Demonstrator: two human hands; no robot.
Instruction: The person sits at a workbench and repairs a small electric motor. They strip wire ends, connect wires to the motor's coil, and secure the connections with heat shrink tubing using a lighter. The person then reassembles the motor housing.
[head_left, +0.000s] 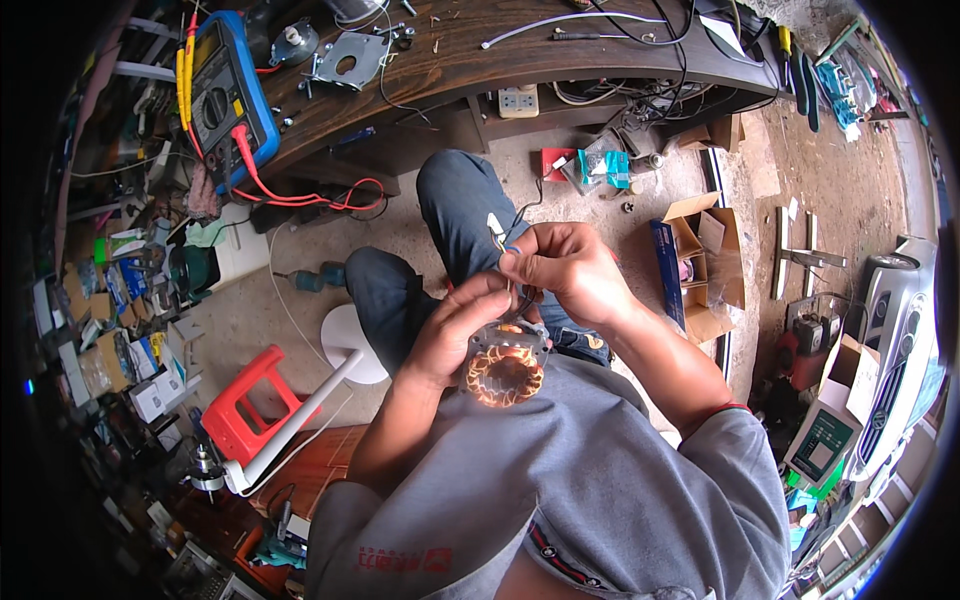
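A motor stator (478, 378) with a ring of laced copper windings rests between my lap and my grey shirt, just below my hands. From it thin wires rise toward my fingers and end near a small white connector (495, 228). My right hand (575, 270) is closed, thumb and forefinger pinching the wires just under that connector. Lower and to the left, my left hand (462, 325) has thumb and fingers pressed together round the lower part of the same wires, beside the stator. Part of the wires between the hands is hidden by my fingers.
A dark wooden workbench (440, 55) runs across the far side. On it lie a blue multimeter (215, 105) with red leads and a metal plate (350, 60). A red stool (250, 400) stands at left. Open cardboard boxes (715, 265) and a silver car (890, 350) are at right.
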